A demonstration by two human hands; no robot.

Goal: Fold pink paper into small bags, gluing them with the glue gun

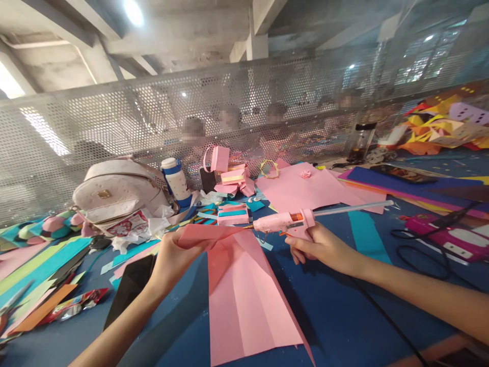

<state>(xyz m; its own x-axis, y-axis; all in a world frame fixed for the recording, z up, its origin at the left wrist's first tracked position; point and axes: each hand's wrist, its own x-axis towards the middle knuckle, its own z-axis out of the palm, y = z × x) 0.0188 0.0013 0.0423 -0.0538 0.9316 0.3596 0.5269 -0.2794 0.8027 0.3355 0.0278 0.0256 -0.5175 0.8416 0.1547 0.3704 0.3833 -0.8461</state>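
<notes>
My left hand (170, 255) is closed on the folded far end of a large pink paper sheet (248, 306), which has lengthwise creases and hangs toward me over the blue table. In my right hand (317, 243) is a pink hot glue gun (280, 221), with a long clear glue stick (355, 206) sticking out of its back. The gun's nozzle points left and meets the paper's folded edge near my left hand; whether it touches I cannot tell. Just beyond the nozzle sits a small pink and blue folded paper box (233, 214).
A cream backpack (118, 186) and a white-and-blue bottle (176, 181) stand at the back left, before a perforated metal screen (126, 122). A black phone (130, 288) lies by my left forearm. At right are a magenta power strip (451, 237) and cables. People sit beyond the screen.
</notes>
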